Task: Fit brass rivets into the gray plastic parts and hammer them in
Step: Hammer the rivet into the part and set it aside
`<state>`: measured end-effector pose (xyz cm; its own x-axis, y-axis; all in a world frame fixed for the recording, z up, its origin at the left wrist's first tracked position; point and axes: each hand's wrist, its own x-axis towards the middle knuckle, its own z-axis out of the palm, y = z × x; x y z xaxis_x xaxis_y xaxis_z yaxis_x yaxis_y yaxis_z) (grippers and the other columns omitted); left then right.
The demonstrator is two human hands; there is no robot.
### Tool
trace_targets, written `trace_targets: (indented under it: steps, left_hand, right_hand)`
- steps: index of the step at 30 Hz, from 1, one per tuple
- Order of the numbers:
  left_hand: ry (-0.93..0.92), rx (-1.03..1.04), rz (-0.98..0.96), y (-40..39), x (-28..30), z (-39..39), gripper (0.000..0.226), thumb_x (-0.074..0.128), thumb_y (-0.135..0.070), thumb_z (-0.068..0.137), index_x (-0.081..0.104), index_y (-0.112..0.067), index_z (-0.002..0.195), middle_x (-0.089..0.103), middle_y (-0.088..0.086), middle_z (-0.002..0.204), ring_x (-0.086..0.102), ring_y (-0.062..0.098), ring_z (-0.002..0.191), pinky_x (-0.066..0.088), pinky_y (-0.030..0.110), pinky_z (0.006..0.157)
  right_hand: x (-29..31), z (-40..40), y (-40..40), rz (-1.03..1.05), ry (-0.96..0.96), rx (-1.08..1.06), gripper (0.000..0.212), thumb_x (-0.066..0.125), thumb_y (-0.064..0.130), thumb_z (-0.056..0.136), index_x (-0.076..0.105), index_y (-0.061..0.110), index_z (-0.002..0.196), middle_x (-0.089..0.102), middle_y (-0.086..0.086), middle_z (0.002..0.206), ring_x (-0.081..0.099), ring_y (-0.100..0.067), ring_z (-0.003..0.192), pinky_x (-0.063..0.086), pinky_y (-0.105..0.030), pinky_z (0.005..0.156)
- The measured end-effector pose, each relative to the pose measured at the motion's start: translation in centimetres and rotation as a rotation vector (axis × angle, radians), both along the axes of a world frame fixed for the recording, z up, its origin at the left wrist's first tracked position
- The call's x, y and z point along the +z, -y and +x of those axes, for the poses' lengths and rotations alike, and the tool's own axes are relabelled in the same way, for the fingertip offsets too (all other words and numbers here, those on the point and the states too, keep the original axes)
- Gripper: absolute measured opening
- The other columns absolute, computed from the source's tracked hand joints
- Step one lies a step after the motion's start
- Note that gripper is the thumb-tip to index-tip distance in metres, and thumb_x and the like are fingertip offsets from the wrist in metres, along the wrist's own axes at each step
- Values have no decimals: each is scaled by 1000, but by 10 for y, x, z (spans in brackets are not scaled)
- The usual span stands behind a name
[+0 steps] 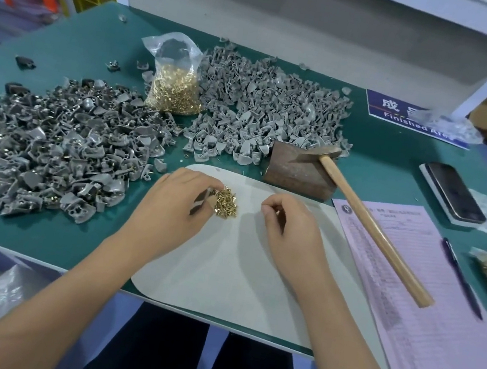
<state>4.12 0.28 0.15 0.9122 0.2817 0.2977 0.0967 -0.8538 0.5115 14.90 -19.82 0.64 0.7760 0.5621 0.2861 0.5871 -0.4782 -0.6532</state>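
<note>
Print on the pink form [422, 295] blurred; right fingers' [273, 209] contents hidden.

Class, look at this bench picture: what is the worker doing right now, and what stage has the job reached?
A person sits at a green bench. The left hand holds a gray plastic part beside a small heap of brass rivets on a white mat. The right hand pinches what looks like one rivet. The hammer lies untouched, its head on a rusty metal block, so hammering has not begun.

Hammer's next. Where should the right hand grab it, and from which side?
Grip the hammer by its bare wooden handle near the free end, coming from above on the right. Its head rests on the rusty metal block; the handle slants across the pink form toward the right hand.
</note>
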Motion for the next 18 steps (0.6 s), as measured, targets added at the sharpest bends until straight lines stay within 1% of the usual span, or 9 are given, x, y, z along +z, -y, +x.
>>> trace_targets:
  steps: [3,5,8,9,11,13,15,16,18]
  left_hand:
    - [2,13,-11,0,1,1,30,58,-29,99,64,-26,128,65,-13,119,54,13,117,43,44,104]
    - [10,44,-42,0,3,5,30,59,-30,99,64,-27,129,66,-15,117,54,10,113,44,43,102]
    - [12,99,-91,-2,11,22,28,60,-29,99,64,-32,126,67,-20,106,57,3,100,52,37,90]
    - [16,113,-121,-2,15,31,26,60,-28,99,66,-33,124,67,-20,104,59,1,96,54,34,86]
    - [35,136,-138,-3,23,50,23,61,-26,98,69,-35,117,68,-20,103,61,1,94,54,32,84]
    - [34,130,-45,-4,27,70,22,61,-26,99,69,-34,117,67,-16,108,59,8,102,53,35,86]
    - [-29,105,83,-6,28,88,23,61,-30,99,67,-32,122,64,-9,115,54,15,114,50,37,89]
    - [-75,93,133,-7,27,95,24,62,-31,99,67,-31,122,63,-6,117,52,19,118,47,37,89]
    - [-132,74,178,-7,25,104,20,62,-31,99,69,-31,118,62,-4,114,49,21,119,42,36,85]
  right_hand:
    - [0,1,1,61,-47,-33,14,65,9,92,63,23,93,63,12,86,58,-10,81,47,-23,72]
    - [0,2,2,79,-43,-44,19,66,5,89,66,23,95,63,13,87,58,-9,81,45,-17,71]
    - [0,3,2,82,18,-48,21,65,1,91,73,17,104,67,7,99,57,-2,86,41,-6,79]
    - [0,3,2,82,32,-53,22,65,1,92,75,16,105,69,6,101,57,-1,88,40,-5,81]
    - [1,3,2,103,54,-64,20,66,1,92,76,16,103,72,5,99,58,-1,90,42,-7,82]
    - [1,2,2,141,58,-71,19,69,2,90,77,16,98,73,5,95,60,-4,87,45,-11,79]
    - [1,2,2,161,58,-74,18,70,2,88,77,16,96,73,5,91,61,-6,84,46,-13,76]
    - [1,2,2,164,57,-75,17,70,2,88,77,16,95,73,6,90,61,-7,83,47,-14,76]
    - [1,2,3,165,45,-74,17,70,2,88,77,15,95,73,5,91,61,-8,83,48,-17,76]
